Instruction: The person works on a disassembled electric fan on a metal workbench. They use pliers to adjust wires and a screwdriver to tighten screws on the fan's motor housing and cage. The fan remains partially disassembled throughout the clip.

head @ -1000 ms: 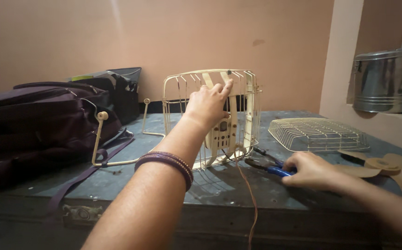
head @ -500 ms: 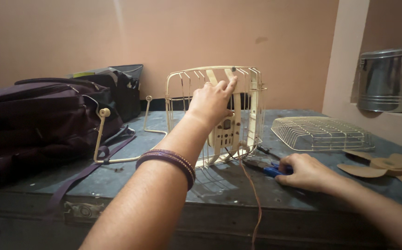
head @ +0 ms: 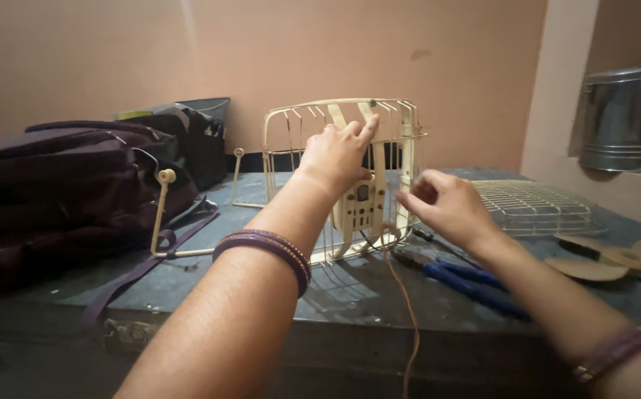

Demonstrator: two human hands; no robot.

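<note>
R hand (head: 444, 204) has left the blue-handled pliers (head: 468, 284), lifted to the cream wire fan guard (head: 350, 177), fingers loosely curled, holding nothing. L hand (head: 337, 154) still grips guard's upper wires, guard upright on the table (head: 187, 281); pliers lie just right of guard.

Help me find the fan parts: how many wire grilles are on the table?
2. One cream grille stands upright, gripped by the left hand; a second grille lies flat at right. Others may be hidden behind the bags.

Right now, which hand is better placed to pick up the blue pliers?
Probably the right hand: it hovers empty just above the blue pliers. The left hand is occupied, gripping the cream wire fan cage.
</note>
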